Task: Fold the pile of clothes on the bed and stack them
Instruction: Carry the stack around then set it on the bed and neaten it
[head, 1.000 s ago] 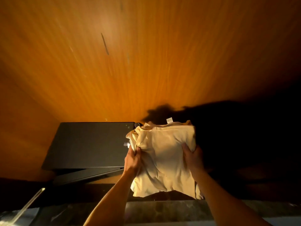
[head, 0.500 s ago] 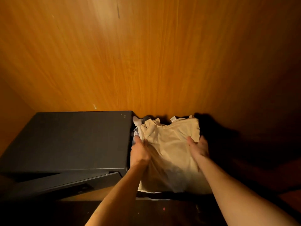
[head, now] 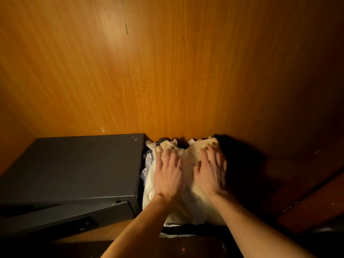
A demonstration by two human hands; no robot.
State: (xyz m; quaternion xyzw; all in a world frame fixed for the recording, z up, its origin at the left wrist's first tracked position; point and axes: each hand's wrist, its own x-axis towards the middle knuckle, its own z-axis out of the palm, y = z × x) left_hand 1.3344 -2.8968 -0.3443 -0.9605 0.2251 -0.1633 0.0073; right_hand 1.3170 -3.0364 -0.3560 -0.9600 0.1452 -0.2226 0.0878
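Left hand (head: 168,175) and right hand (head: 210,173), fingers flat, press the folded cream shirt (head: 188,205) down beside the safe (head: 70,168), likely to settle the stack.

Two bare forearms show from the near edge, with no sleeves, watch or rings to be seen. The left hand (head: 168,173) is sharp, fingers and knuckles distinct. The right hand (head: 210,171) is blurred at its fingers.

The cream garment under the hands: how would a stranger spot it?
Find the big dark box on the wooden shelf. Right beside it sits a stack of clothes; the cream garment tops it, palest thing there, with both hands pressing flat on it.
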